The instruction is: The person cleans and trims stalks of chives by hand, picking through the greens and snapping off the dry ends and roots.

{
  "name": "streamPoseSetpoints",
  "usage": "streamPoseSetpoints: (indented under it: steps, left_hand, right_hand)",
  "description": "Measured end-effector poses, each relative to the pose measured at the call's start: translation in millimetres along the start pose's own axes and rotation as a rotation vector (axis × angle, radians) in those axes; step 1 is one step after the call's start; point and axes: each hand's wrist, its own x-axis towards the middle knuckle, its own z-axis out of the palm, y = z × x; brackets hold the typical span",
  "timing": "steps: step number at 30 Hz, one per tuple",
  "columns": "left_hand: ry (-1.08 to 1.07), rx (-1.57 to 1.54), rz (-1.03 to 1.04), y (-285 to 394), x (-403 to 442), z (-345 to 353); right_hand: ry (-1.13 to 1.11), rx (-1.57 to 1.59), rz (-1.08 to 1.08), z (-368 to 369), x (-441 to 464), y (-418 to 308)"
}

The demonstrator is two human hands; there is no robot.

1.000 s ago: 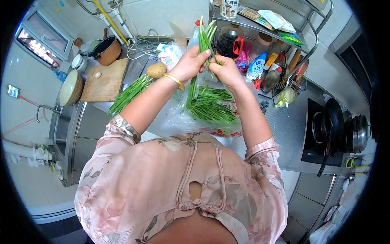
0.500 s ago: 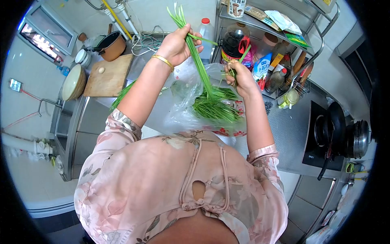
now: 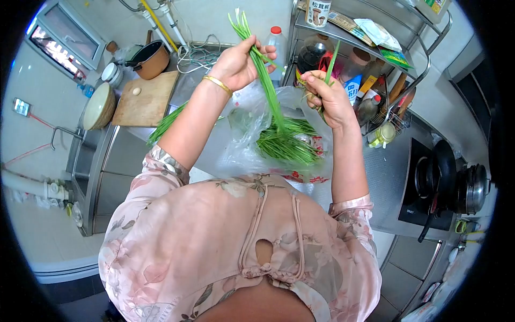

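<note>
A bunch of long garlic chives (image 3: 272, 99) is gripped in my left hand (image 3: 234, 64), pale stem ends up and green leaf tips hanging down. My right hand (image 3: 332, 99) is closed on a few loose chive leaves, one of which sticks up above the fingers. Below both hands, a pile of garlic chives (image 3: 289, 144) lies on an opened clear plastic bag (image 3: 236, 147) with red print. More chives (image 3: 167, 124) lie on the counter, partly hidden behind my left forearm.
To the left are a wooden cutting board (image 3: 145, 102) with a small pale round item, a large bowl (image 3: 98, 108) and an orange-brown pot (image 3: 152, 60). A metal rack (image 3: 343, 33) with bottles and packets stands behind my right hand. At right is a stove with black pans (image 3: 443, 166).
My right hand has moved right, away from the bunch, with the loose leaves in it. My left hand has shifted slightly right and down, still holding its bunch.
</note>
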Motion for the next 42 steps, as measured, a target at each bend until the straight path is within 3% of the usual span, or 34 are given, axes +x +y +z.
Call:
streamPoseSetpoints:
  steps: [5,10,20,29,32,35,42]
  left_hand:
    - [-0.205,-0.238,-0.042,2.6,4.8,-12.4]
    - [-0.249,-0.286,-0.052,1.8,1.3,-8.1]
    - [-0.28,-0.219,-0.078,4.2,-0.2,-12.9]
    - [-0.071,-0.066,-0.09,5.8,1.2,-12.8]
    - [0.141,-0.151,-0.011,5.1,0.3,0.5]
    - [0.133,-0.234,0.017,11.4,4.8,-10.5]
    - [0.153,-0.276,0.067,15.3,5.9,-8.0]
  right_hand:
    - [-0.024,-0.223,0.008,2.6,2.0,15.0]
    - [-0.058,-0.376,-0.001,20.3,2.0,18.3]
    - [-0.183,-0.081,0.131,10.4,12.0,18.6]
    - [-0.072,-0.085,0.055,4.0,16.9,27.1]
    - [0.13,0.199,-0.088,-1.0,22.5,32.4]
    - [0.164,0.295,-0.178,-6.9,16.2,24.0]
    - [-0.026,-0.007,0.067,-8.5,-4.1,24.2]
